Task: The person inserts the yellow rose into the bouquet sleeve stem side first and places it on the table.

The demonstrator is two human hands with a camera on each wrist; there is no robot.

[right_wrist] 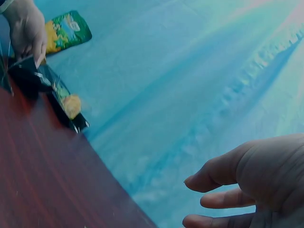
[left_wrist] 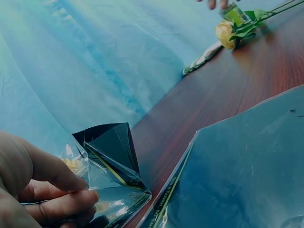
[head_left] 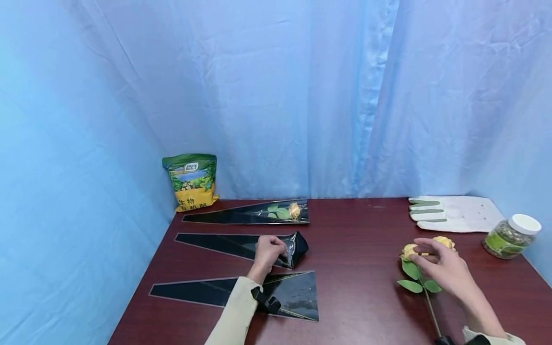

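My left hand (head_left: pixel 268 254) pinches the clear film of the middle flower sleeve (head_left: pixel 215 242), a tapered black-and-clear wrapper lying flat. The wide mouth of this sleeve (left_wrist: pixel 111 147) stands propped apart at its right end. On the right, my right hand (head_left: pixel 446 268) hovers over yellow roses, fingers loosely bent and holding nothing. One rose head (head_left: pixel 408 252) shows left of the fingertips, another (head_left: pixel 445 242) behind the hand. Green leaves (head_left: pixel 410 286) and a long stem extend toward the front edge. In the right wrist view, only air lies between the right hand's thumb and fingers.
Behind the middle sleeve lies another sleeve (head_left: pixel 241 213) with a yellow rose (head_left: pixel 294 211) inside. A flat sleeve (head_left: pixel 297 292) is under the left forearm. A fertilizer bag (head_left: pixel 194 184) stands back left; gloves (head_left: pixel 465 214) and a white-lidded jar (head_left: pixel 509 239) are at right.
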